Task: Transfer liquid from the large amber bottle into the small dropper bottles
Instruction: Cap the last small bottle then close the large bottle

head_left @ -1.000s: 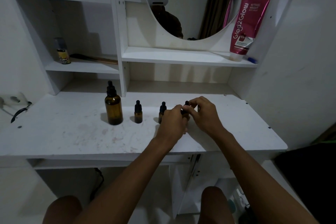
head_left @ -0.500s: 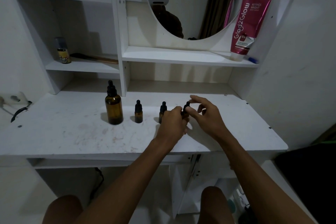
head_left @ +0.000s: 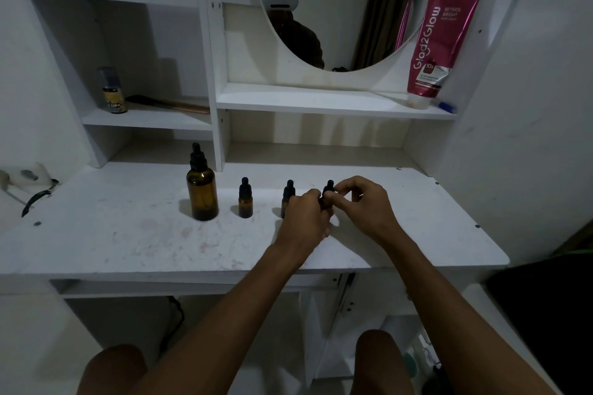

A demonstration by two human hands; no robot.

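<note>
Three dropper bottles (head_left: 245, 199), one amber bottle (head_left: 202, 196)

The small dropper bottle (head_left: 329, 187) pinched in my fingertips (head_left: 345, 183) shows a black cap. Just left of my left hand (head_left: 305, 218), the other dropper bottles (head_left: 245, 205) are amber with black tops. Farther left, the large amber bottle (head_left: 202, 196) is dark brown-amber and also black-capped. Under my fingers the table (head_left: 128, 234) is white, smudged with faint pink-brown stains. Up beyond my right hand (head_left: 365, 205), the tube (head_left: 441, 42) is magenta with white lettering.
</note>
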